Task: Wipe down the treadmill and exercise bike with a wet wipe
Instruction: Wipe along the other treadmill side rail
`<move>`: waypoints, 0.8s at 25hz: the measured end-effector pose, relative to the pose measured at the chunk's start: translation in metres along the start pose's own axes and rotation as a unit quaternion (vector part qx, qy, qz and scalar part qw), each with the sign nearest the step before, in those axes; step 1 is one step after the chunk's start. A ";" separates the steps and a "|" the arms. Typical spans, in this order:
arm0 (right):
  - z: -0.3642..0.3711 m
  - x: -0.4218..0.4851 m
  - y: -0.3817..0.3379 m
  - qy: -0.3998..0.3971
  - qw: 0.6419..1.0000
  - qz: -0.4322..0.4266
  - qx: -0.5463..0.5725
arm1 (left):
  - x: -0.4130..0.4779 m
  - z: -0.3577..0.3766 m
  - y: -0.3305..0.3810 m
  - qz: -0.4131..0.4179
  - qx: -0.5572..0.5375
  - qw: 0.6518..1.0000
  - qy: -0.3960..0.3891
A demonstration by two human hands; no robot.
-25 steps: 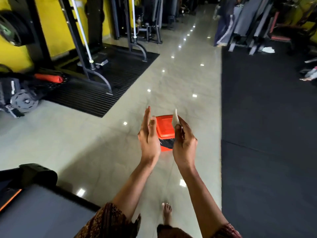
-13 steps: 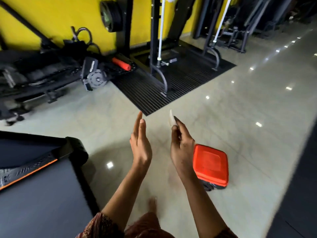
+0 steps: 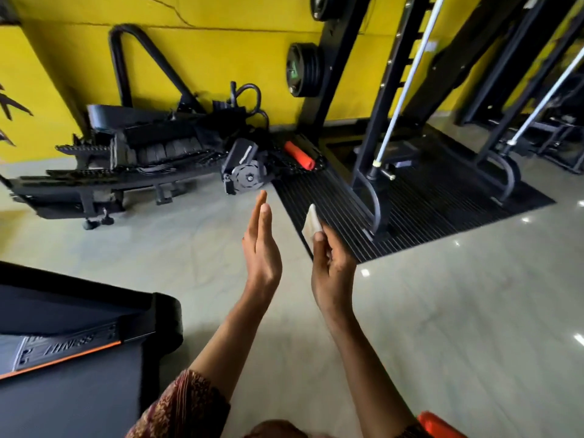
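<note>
The orange box (image 3: 437,425) now sits at the bottom right edge, and the treadmill (image 3: 79,374) fills more of the lower left. The right hand (image 3: 331,267) pinches a folded white wet wipe (image 3: 311,222) between thumb and fingertips. The left hand (image 3: 260,248) is raised beside it, not touching, with fingers straight and together.

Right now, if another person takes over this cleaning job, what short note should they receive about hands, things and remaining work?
Left hand: open, fingers straight, empty.
Right hand: pinches the small white wet wipe, raised above the floor.
Black treadmill with orange stripe: lower left, wipe not touching it.
Done: wipe in hand. Left: wipe treadmill, then exercise bike, which I cannot identify here.
</note>
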State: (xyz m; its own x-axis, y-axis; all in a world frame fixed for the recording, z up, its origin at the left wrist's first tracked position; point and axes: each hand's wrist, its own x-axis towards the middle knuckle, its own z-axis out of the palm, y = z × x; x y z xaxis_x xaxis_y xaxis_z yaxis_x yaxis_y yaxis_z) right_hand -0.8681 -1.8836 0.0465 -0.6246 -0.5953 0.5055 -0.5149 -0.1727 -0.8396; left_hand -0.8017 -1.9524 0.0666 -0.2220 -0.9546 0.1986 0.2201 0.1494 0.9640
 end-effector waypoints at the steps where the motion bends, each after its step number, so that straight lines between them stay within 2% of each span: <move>1: 0.014 0.016 0.010 -0.010 1.000 0.009 0.010 | 0.019 -0.002 -0.005 -0.001 -0.004 1.000 0.020; 6: 0.100 0.103 0.063 -0.099 0.992 0.040 0.063 | 0.124 -0.018 -0.048 -0.026 -0.013 0.991 0.128; 12: 0.223 0.234 0.096 -0.204 0.973 0.010 0.107 | 0.282 -0.039 -0.070 -0.001 0.028 0.967 0.254; 16: 0.312 0.310 0.102 -0.253 0.958 -0.019 0.132 | 0.370 -0.065 -0.064 0.045 0.048 0.942 0.330; 20: 0.409 0.322 0.110 -0.358 0.919 0.024 0.164 | 0.412 -0.132 -0.085 0.042 0.075 0.890 0.449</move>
State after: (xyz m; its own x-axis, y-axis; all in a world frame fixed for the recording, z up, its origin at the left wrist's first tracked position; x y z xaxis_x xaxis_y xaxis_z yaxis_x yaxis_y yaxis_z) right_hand -0.8859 -2.4154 0.0354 -0.0360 -0.9519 0.3043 -0.2179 -0.2897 -0.9320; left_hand -0.7865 -2.3919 0.0433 0.6518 -0.7496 0.1150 0.0563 0.1991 0.9784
